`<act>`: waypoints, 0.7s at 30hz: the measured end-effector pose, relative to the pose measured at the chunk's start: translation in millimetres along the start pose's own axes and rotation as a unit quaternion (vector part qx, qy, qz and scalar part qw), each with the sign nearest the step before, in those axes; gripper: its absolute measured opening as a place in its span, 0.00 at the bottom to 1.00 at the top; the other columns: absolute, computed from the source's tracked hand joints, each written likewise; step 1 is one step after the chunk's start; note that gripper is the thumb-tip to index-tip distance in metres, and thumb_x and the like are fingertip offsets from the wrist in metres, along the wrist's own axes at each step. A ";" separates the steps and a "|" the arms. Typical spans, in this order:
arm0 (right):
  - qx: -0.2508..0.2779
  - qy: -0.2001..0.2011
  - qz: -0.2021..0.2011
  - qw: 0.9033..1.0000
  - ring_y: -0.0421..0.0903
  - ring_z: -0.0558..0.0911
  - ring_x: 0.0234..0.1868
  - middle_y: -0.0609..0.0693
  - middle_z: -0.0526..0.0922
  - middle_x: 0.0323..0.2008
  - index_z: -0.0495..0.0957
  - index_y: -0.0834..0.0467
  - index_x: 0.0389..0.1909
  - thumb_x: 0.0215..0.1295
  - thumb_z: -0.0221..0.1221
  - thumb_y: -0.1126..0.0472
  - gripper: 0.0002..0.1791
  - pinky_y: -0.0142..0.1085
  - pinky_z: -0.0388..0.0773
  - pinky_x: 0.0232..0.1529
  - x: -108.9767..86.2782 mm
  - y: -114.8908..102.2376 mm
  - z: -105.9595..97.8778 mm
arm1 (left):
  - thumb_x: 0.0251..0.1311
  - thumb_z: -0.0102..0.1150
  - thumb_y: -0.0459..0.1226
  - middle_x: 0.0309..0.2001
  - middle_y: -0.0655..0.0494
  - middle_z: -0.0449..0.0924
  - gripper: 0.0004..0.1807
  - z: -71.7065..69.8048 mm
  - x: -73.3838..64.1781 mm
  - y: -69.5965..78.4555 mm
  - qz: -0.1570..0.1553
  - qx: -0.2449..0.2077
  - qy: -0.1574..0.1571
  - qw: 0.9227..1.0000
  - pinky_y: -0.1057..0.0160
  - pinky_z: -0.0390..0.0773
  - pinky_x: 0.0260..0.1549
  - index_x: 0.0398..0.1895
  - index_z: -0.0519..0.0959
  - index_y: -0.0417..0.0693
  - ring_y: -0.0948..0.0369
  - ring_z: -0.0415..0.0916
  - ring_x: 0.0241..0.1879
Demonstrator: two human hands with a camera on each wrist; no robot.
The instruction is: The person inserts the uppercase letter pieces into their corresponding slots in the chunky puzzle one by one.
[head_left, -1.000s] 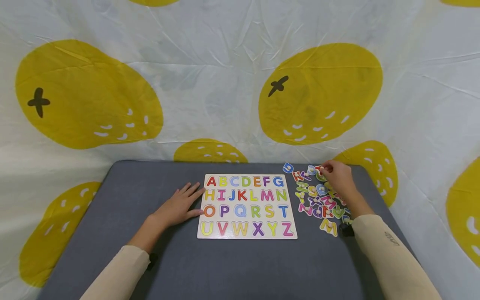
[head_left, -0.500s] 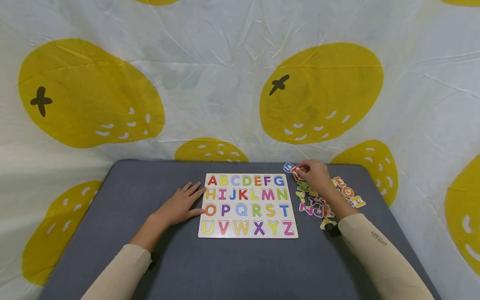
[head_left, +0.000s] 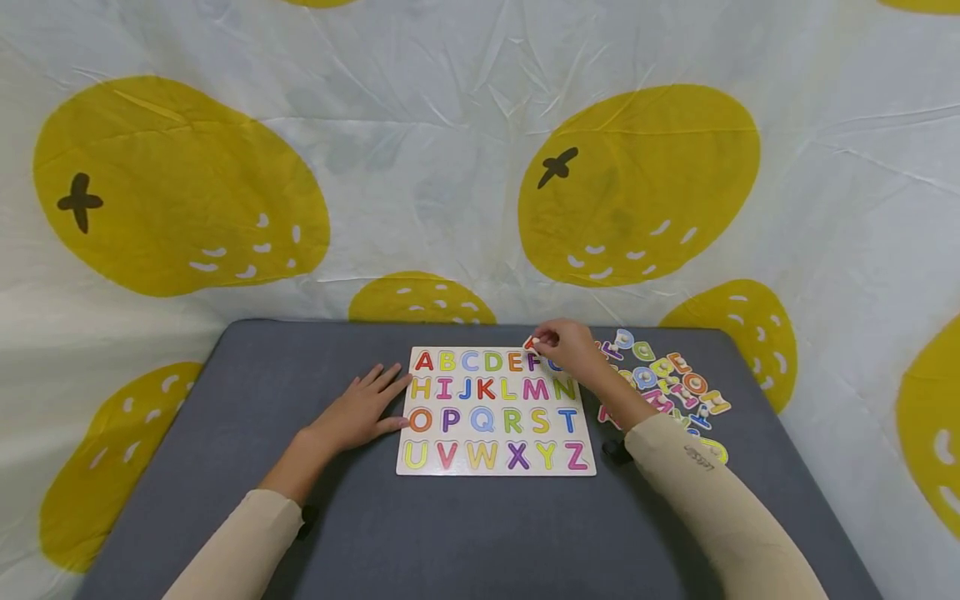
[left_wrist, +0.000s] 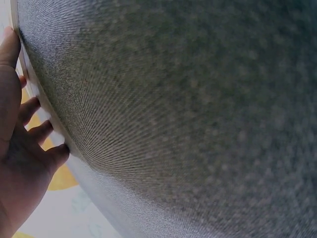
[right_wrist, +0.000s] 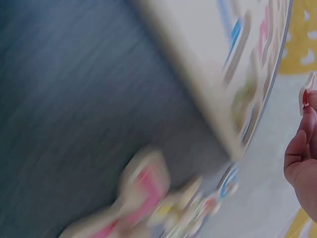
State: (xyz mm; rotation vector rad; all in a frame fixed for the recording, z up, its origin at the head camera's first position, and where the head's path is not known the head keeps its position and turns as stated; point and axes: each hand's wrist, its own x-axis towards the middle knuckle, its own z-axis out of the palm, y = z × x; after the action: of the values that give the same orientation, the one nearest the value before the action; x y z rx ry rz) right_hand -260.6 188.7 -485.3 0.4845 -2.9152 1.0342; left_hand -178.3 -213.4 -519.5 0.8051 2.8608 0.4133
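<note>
The hands are at work on different parts of the alphabet board. The left hand lies with its fingers spread and holds nothing, its fingertips and thumb touching the board's left edge beside the H and the O. The right hand pinches a small red letter piece between thumb and fingers at the board's far edge, close to the E and F. Which letter it is, I can't fairly tell; the right wrist view catches it almost edge-on.

The board lies flat on the grey worktop, its coloured letters in four rows from A to Z, the G partly covered by the right hand. To its right is a jumble of loose letter pieces, some hidden by the right forearm. Both arms wear cream sleeves. Behind hangs a pale cloth printed with big yellow fruit.
</note>
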 end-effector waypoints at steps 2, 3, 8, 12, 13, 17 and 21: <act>0.004 -0.013 -0.009 1.000 0.46 0.82 0.38 0.51 0.86 0.37 0.87 0.60 0.45 0.69 0.66 0.61 0.08 0.39 0.81 0.42 7.5 -8.6 8.8 | 0.68 0.60 0.60 0.82 0.43 0.54 0.46 0.6 0.5 -0.6 0.000 0.002 -0.001 1.000 0.28 0.57 0.70 0.83 0.58 0.54 0.36 0.49 0.80; 0.007 -0.020 -0.011 1.000 0.46 0.82 0.38 0.51 0.86 0.36 0.87 0.60 0.45 0.69 0.66 0.61 0.08 0.39 0.81 0.42 10.9 -13.1 13.4 | 0.68 0.60 0.60 0.82 0.43 0.53 0.46 1.3 0.7 -0.9 0.000 0.002 -0.002 1.000 0.28 0.57 0.70 0.83 0.57 0.54 0.36 0.49 0.80; 0.021 -0.054 -0.022 0.998 0.44 0.82 0.37 0.49 0.86 0.35 0.88 0.58 0.43 0.70 0.66 0.61 0.06 0.37 0.81 0.40 25.9 -35.9 33.7 | 0.68 0.59 0.61 0.82 0.44 0.53 0.46 3.9 2.0 -1.4 -0.001 0.005 -0.003 1.000 0.29 0.57 0.71 0.83 0.57 0.55 0.37 0.49 0.80; 0.024 -0.075 -0.034 0.996 0.43 0.81 0.36 0.48 0.85 0.34 0.88 0.55 0.41 0.71 0.65 0.60 0.05 0.35 0.80 0.39 37.2 -50.9 50.7 | 0.68 0.59 0.61 0.82 0.43 0.53 0.46 2.4 1.6 0.0 -0.002 0.005 -0.001 1.000 0.28 0.56 0.71 0.83 0.57 0.54 0.36 0.49 0.80; 0.024 -0.078 -0.036 0.996 0.43 0.81 0.35 0.47 0.85 0.34 0.88 0.55 0.41 0.71 0.65 0.60 0.05 0.35 0.80 0.39 39.8 -54.2 54.9 | 0.68 0.59 0.61 0.82 0.43 0.53 0.46 1.8 1.5 0.5 -0.002 0.004 -0.001 1.000 0.27 0.56 0.71 0.83 0.57 0.54 0.36 0.48 0.80; 0.017 -0.090 -0.047 0.995 0.41 0.80 0.35 0.46 0.85 0.34 0.88 0.54 0.42 0.72 0.65 0.60 0.05 0.33 0.79 0.40 49.8 -67.2 71.1 | 0.69 0.59 0.60 0.82 0.43 0.53 0.45 -0.8 0.6 1.9 -0.005 -0.001 -0.004 1.000 0.27 0.55 0.70 0.83 0.57 0.53 0.36 0.48 0.80; 0.012 -0.110 -0.058 0.992 0.41 0.80 0.37 0.46 0.85 0.36 0.88 0.55 0.43 0.72 0.65 0.60 0.05 0.33 0.80 0.42 58.3 -82.8 85.0 | 0.69 0.59 0.59 0.82 0.42 0.53 0.45 -1.6 -1.2 1.1 -0.007 0.006 -0.006 1.000 0.26 0.56 0.70 0.83 0.58 0.52 0.35 0.49 0.80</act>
State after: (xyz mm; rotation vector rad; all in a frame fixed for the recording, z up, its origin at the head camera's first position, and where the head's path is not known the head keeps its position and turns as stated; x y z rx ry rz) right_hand -284.0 59.0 -494.4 0.8078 -3.0201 1.0639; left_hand -177.1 -213.5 -517.6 0.7865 2.8594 0.3879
